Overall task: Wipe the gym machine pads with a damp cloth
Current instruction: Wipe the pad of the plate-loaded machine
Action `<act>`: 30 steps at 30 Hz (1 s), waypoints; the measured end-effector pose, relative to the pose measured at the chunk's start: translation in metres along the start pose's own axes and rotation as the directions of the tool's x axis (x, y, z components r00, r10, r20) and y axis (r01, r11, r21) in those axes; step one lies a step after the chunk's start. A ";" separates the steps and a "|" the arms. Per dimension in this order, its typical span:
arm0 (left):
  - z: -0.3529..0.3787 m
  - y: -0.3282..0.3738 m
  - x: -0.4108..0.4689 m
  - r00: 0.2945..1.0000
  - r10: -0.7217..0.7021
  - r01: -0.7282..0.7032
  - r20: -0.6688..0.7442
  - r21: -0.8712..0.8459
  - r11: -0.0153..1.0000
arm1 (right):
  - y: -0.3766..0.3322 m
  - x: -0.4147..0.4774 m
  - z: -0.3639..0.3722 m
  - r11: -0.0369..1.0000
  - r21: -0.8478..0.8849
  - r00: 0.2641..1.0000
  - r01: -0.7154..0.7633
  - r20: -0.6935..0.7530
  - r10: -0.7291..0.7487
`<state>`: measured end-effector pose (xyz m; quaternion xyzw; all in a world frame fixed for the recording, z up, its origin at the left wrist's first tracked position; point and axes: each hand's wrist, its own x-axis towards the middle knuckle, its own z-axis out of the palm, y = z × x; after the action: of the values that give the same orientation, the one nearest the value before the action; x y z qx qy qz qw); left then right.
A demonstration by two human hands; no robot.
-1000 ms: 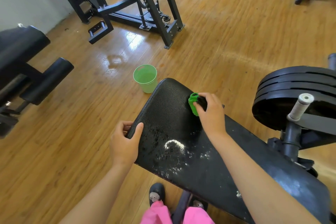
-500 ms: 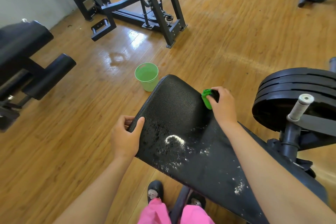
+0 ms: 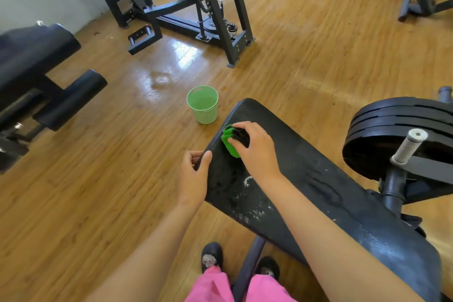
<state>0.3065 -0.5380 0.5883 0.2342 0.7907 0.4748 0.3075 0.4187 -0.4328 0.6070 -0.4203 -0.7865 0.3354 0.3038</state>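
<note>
My right grip [image 3: 257,152] is clenched round the bunched green cloth [image 3: 229,143], pressing it on the black bench pad [image 3: 318,179] near its far left corner. My left grip [image 3: 195,179] clasps the pad's left edge, thumb on top. I'd judge the job midway: white specks [image 3: 247,180] and wet streaks lie nearer me, unwiped. Both forearms reach forward, right wrist over the cloth

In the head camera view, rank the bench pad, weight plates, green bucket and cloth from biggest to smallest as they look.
1. bench pad, by far.
2. weight plates, cut off by the frame edge.
3. green bucket.
4. cloth, partly covered by the right hand.
</note>
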 end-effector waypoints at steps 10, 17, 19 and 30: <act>-0.033 -0.034 -0.029 0.991 0.067 -0.032 0.119 -0.275 0.961 | -0.038 -0.051 0.031 0.991 -0.020 0.983 0.133 0.127 -0.130; -0.042 -0.036 -0.021 0.975 0.052 0.009 0.216 -0.273 0.962 | -0.028 -0.016 0.019 0.982 -0.179 0.998 0.057 0.021 -0.054; -0.043 -0.037 -0.019 0.967 0.060 0.010 0.246 -0.275 0.961 | -0.029 -0.012 0.019 0.979 -0.202 0.999 0.033 0.004 -0.032; -0.062 -0.033 -0.007 0.919 0.101 -0.008 0.380 -0.238 0.971 | -0.049 -0.105 0.047 0.996 -0.069 0.998 -0.061 -0.009 0.060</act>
<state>0.2652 -0.5952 0.5827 0.3086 0.6459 0.5162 0.4703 0.4089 -0.5570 0.5970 -0.4552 -0.7834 0.3157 0.2818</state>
